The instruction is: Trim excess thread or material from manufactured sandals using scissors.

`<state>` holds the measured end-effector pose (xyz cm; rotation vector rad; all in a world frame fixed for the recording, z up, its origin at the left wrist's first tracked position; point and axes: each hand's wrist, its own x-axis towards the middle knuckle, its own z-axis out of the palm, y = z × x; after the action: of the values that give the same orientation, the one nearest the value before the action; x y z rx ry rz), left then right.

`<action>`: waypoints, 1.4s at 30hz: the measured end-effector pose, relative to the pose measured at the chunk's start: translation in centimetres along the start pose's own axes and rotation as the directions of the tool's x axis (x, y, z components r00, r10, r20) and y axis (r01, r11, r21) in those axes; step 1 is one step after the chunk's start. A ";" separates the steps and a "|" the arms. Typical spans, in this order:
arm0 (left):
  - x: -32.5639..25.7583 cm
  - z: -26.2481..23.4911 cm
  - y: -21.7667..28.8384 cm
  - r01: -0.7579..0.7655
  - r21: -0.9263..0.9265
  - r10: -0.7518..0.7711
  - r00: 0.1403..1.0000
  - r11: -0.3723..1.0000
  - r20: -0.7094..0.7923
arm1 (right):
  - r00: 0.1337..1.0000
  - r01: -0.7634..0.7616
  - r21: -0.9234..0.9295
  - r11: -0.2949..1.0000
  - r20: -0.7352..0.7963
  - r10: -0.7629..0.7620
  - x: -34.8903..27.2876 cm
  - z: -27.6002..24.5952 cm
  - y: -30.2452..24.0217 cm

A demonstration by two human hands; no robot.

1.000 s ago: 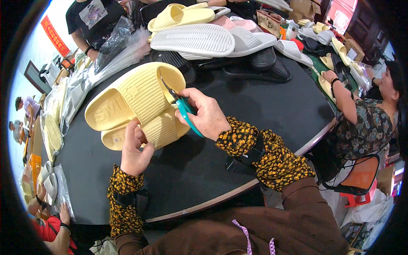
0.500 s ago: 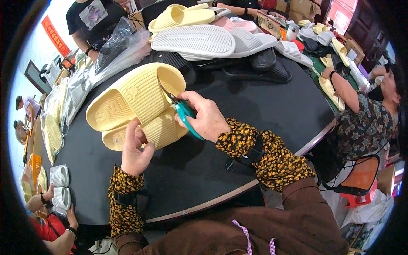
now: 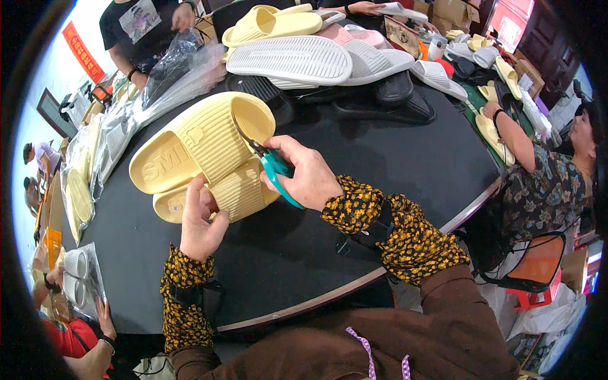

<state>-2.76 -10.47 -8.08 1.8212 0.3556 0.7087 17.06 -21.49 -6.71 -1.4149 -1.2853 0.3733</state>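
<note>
A pair of yellow slide sandals [image 3: 206, 136] lies over the dark table in front of me, one overlapping the other. My left hand [image 3: 202, 221] grips the nearer slide, its fingers at the strap's open edge. In my right hand [image 3: 305, 174] is a pair of scissors [image 3: 276, 170] with teal handles, my fingers wrapped round them. The dark blades point up and left along the strap edge of the upper slide, touching or very near it. Whether they cut anything there I cannot make out.
White, pink, yellow and black slides [image 3: 288, 60] are heaped on the far side of the black table [image 3: 304, 259]. Plastic-bagged slides [image 3: 114, 142] line the left. At lower left a co-worker's hands handle a bagged white pair [image 3: 79, 278]. Another co-worker [image 3: 544, 158] sits at right with a yellow slide.
My hands and the scissors barely move; the yellow slides tilt slightly. At lower left the co-worker's bagged white pair has shifted left. The far-left co-worker's second hand has come up over the plastic.
</note>
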 end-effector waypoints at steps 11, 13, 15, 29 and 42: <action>0.3 0.3 0.6 0.021 0.002 -0.021 1.000 1.000 -0.020 | 1.000 -0.027 0.032 0.999 0.000 0.027 -0.1 -0.1 0.0; 0.2 0.3 0.7 0.018 -0.003 -0.018 0.999 1.000 -0.032 | 0.997 0.016 0.078 0.997 -0.081 -0.010 0.1 0.0 0.1; 0.0 0.1 0.6 0.041 -0.003 -0.041 0.999 0.999 -0.031 | 0.997 -0.020 0.100 0.995 -0.075 0.027 0.1 -0.3 -0.3; -0.3 -0.3 1.2 0.116 -0.335 -0.110 0.993 0.935 0.037 | 0.979 -0.038 0.107 0.994 -0.198 0.059 1.4 -0.5 2.1; -1.2 -1.2 0.6 0.146 0.000 -0.144 0.977 0.989 0.160 | 0.955 -0.108 0.348 0.931 -0.225 0.194 0.8 -0.8 0.2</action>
<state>-4.51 -10.51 -7.58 1.8063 0.3734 0.4598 18.10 -21.21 -6.27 -1.2299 -0.8573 0.4715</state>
